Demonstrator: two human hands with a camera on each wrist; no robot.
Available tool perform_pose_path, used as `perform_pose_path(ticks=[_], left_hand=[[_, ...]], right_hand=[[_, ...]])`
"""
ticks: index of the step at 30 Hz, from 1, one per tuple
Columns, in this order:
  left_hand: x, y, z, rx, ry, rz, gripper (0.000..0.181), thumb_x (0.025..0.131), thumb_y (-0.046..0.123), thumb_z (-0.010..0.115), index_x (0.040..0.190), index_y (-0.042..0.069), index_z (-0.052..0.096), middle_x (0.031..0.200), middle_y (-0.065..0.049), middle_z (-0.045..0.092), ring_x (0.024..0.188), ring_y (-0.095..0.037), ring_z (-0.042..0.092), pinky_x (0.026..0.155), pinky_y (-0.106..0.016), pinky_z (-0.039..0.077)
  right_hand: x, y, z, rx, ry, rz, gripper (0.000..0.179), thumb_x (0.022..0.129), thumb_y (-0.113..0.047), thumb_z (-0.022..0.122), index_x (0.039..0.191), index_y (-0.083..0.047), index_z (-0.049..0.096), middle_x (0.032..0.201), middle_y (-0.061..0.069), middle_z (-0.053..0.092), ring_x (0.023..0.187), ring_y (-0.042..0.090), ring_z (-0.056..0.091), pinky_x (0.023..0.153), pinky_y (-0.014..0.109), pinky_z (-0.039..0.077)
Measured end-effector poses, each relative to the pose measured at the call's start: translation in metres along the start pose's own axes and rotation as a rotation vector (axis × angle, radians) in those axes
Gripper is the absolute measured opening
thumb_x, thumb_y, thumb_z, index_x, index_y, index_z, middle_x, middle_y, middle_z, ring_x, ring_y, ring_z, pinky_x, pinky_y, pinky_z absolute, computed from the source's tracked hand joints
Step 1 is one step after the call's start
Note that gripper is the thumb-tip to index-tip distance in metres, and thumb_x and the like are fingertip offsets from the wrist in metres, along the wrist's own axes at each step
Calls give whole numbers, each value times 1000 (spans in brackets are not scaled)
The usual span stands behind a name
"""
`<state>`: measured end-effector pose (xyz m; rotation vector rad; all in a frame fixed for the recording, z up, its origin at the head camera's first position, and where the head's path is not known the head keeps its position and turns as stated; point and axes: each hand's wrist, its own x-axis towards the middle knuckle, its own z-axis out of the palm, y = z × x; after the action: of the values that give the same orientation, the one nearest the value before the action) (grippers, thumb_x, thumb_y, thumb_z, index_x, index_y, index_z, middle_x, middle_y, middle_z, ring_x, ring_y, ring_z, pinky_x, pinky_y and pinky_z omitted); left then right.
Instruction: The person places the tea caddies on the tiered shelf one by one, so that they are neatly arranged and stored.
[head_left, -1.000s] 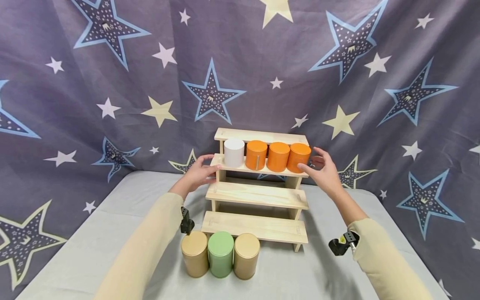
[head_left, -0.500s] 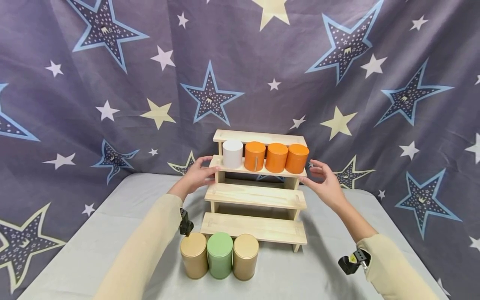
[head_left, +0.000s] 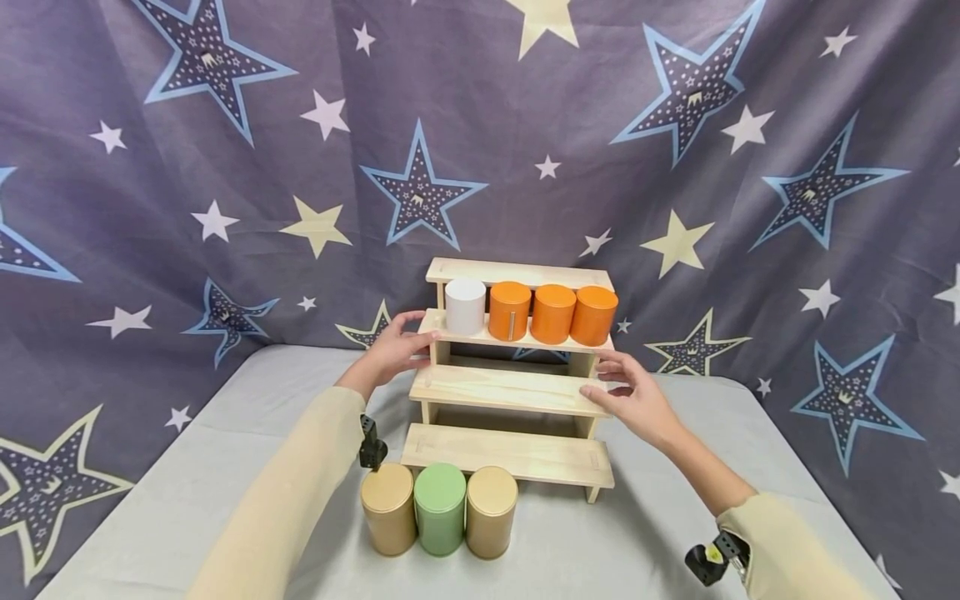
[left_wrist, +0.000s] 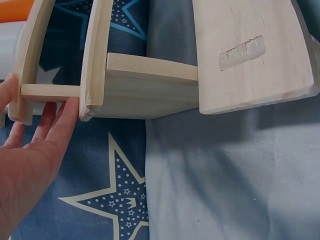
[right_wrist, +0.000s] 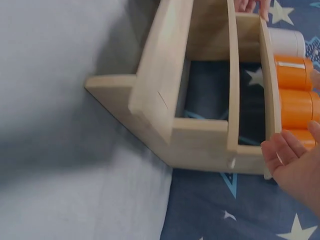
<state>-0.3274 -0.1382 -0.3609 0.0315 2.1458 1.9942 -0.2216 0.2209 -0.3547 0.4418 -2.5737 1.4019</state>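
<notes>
A stepped wooden display rack (head_left: 513,388) stands on the cloth-covered surface. At its left side my left hand (head_left: 392,350) grips the end of the second-highest shelf; in the left wrist view the thumb lies on one side of the board and the fingers (left_wrist: 57,125) reach beneath. My right hand (head_left: 633,400) is at the rack's right side, beside the ends of the two middle shelves, fingers relaxed and holding nothing. On the second-highest shelf stand a white canister (head_left: 466,307) and three orange canisters (head_left: 553,317) in a row.
In front of the rack stand a gold canister (head_left: 388,512), a green canister (head_left: 440,510) and another gold canister (head_left: 491,515), side by side. A star-patterned curtain (head_left: 300,167) hangs right behind the rack. The grey cloth (head_left: 217,450) spreads underneath.
My right hand has left the rightmost orange canister and moved down to the level of the shelf below. My left hand keeps its place on the rack. The canisters stay where they were.
</notes>
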Motion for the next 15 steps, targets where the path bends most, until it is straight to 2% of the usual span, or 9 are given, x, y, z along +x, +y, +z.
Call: perform_pose_path(ticks=[3,10,15], left_hand=[[1,0,0,3,1,1,66,94,15,57,147,15,18,139,-25,38,124,-41,45,102,-48,45],[0,0,0,8,7,-5,65,94,15,56,147,16,18,140,-25,38,125,-40,45,102,-48,45],[1,1,0,-4,6,-5,66,94,15,57,147,16,18,140,-25,37,126,-41,45,103,-49,44]], right_hand=[[-7,0,7,23,-28,-30,55,85,-22,70,134,-10,46,123,18,56,112,33,55,89,45,51],[-23,0,22,71,-85,-89,59,81,-15,74,133,-8,47,118,20,58,107,35,58,85,36,54],[-31,1,31,56,-116,-100,61,79,-17,76,132,-6,48,115,17,60,102,26,60,84,35,54]])
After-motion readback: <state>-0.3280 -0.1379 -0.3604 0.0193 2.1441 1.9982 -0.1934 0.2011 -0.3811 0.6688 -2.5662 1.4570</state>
